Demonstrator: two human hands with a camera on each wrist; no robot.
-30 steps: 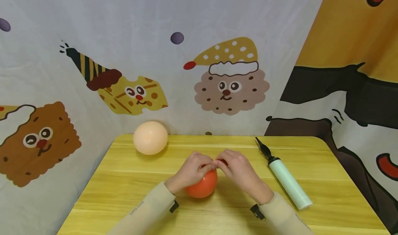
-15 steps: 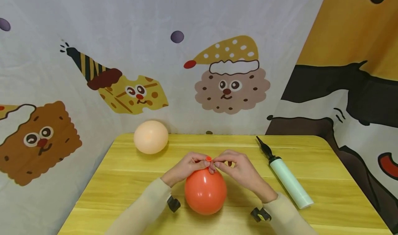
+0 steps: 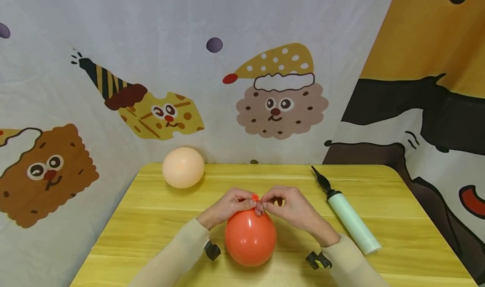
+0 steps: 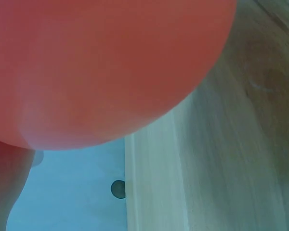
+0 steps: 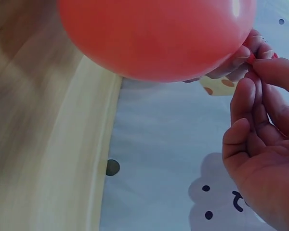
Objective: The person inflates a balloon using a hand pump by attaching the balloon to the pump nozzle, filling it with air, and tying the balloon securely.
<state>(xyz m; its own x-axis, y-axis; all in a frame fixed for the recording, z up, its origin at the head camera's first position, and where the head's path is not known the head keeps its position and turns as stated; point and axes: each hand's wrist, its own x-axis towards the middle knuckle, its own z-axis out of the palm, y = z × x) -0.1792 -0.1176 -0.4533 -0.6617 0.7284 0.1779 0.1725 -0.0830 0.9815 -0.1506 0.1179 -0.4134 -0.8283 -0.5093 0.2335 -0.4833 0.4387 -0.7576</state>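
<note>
An inflated red-orange balloon point(image 3: 251, 238) hangs below both hands in the head view, its neck uppermost. My left hand point(image 3: 226, 206) pinches the neck between thumb and fingers, and the rolled rim pokes up above the thumb. From the right side, my right hand point(image 3: 291, 205) pinches at the same neck with thumb and index finger. In the right wrist view a bit of red rubber shows between the fingertips, while the other fingers of the right hand point(image 5: 265, 144) curl loosely. The balloon point(image 4: 101, 62) covers most of the left wrist view and hides the left fingers there.
A peach balloon point(image 3: 183, 167) rests at the back left of the wooden table point(image 3: 144, 219). To the right lies a pale green hand pump point(image 3: 352, 221) with a black nozzle. Behind the table hangs a cartoon-printed cloth point(image 3: 170, 34).
One second ago the hands covered much of the balloon. Since then it has swung into fuller view toward me, and its rim shows above the left thumb. Over the last half second it sinks slightly.
</note>
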